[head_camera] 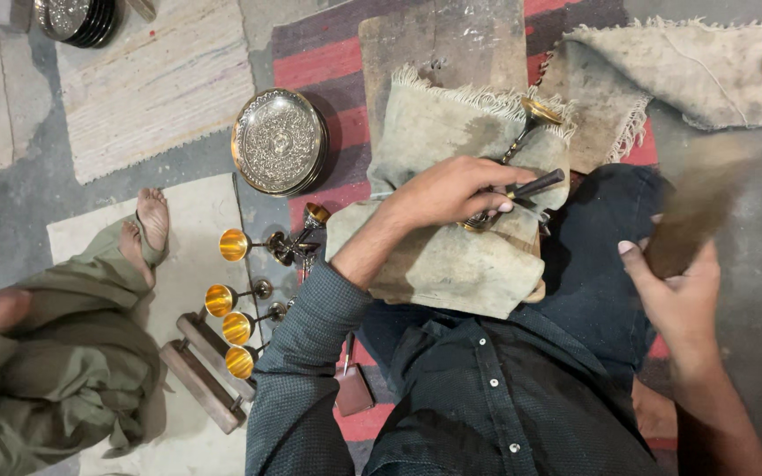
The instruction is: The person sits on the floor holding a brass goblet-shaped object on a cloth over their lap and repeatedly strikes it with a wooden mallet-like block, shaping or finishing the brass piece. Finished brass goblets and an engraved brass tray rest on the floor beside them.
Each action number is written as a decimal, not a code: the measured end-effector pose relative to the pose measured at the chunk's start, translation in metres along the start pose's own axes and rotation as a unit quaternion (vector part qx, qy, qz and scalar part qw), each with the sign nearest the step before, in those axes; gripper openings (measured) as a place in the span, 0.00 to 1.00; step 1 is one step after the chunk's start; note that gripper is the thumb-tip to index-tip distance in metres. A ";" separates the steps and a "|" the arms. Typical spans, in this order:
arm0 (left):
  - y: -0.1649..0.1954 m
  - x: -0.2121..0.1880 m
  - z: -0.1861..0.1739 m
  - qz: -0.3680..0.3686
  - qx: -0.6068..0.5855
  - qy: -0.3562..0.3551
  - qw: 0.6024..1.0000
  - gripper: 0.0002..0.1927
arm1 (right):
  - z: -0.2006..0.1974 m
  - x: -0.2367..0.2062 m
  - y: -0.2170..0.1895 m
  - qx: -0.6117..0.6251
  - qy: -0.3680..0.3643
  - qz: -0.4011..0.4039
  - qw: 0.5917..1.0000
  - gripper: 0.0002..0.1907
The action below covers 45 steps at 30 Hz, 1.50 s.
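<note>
Right hand point(676, 295), raised and blurred, grips a wooden mallet point(697, 211) while the left hand point(447, 189) pinches a dark punch point(535, 184) on the brass goblet point(509, 154), mid-chasing; a true, centred strike seems needed.

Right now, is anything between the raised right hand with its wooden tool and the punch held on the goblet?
Nothing visible. The right hand holds a blurred wooden mallet to the side; open space separates it from the punch that the left hand steadies on the brass goblet.
</note>
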<state>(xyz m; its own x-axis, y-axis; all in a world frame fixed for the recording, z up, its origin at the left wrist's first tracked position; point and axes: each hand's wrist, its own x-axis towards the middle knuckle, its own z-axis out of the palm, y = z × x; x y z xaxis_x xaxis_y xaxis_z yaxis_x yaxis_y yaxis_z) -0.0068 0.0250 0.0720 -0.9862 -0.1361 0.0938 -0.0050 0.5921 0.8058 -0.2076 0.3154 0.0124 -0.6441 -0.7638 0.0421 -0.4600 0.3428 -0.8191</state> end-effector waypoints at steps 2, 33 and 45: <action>0.002 0.000 0.001 -0.003 -0.003 0.003 1.000 0.25 | -0.009 0.002 -0.004 -0.076 -0.017 -0.011 0.997 0.22; 0.018 -0.095 0.003 -0.195 -0.153 0.187 0.950 0.28 | 0.088 0.143 -0.043 0.208 -0.005 -0.167 0.964 0.29; -0.014 -0.026 0.006 -0.083 -0.208 0.132 0.965 0.26 | 0.075 0.130 -0.074 0.028 0.045 -0.196 0.979 0.28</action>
<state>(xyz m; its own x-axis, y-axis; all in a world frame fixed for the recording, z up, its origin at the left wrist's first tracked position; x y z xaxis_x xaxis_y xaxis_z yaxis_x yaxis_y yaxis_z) 0.0183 0.0246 0.0547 -0.9004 -0.4327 0.0447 -0.0382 0.1811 0.9827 -0.2112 0.1495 0.0352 -0.4779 -0.7781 0.4077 -0.6494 0.0005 -0.7604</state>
